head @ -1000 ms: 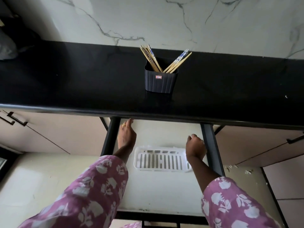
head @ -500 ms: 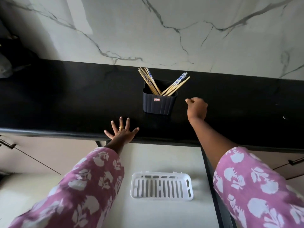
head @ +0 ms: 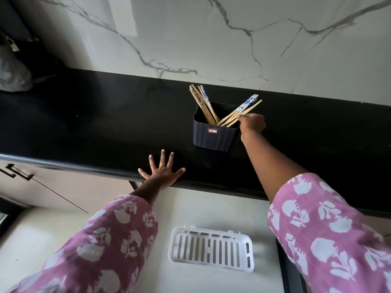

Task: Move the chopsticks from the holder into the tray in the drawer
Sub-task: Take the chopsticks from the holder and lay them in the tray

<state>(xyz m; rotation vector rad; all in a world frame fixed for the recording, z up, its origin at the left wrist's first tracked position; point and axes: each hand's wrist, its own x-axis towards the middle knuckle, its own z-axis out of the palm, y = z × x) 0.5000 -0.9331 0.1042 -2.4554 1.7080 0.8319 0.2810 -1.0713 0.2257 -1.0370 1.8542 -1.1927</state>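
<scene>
A dark ribbed holder (head: 214, 135) stands on the black counter (head: 95, 123) and holds several wooden chopsticks (head: 204, 104) in two fans, left and right. My right hand (head: 251, 123) is at the holder's right rim, its fingertips pinched on the lowest chopstick of the right fan (head: 246, 109). My left hand (head: 163, 171) lies flat on the counter's front edge, fingers spread. A white slotted tray (head: 212, 249) sits below in the pulled-out drawer (head: 190, 208), with nothing in it.
A marble wall rises behind the counter. A dark bag and grey bundle (head: 14, 70) sit at the far left of the counter. Cabinet fronts with black handles (head: 19, 173) flank the drawer on the left.
My right hand rose from the drawer to the counter, then reached the holder's right rim and pinched a chopstick. My left hand moved up onto the counter edge and spread flat.
</scene>
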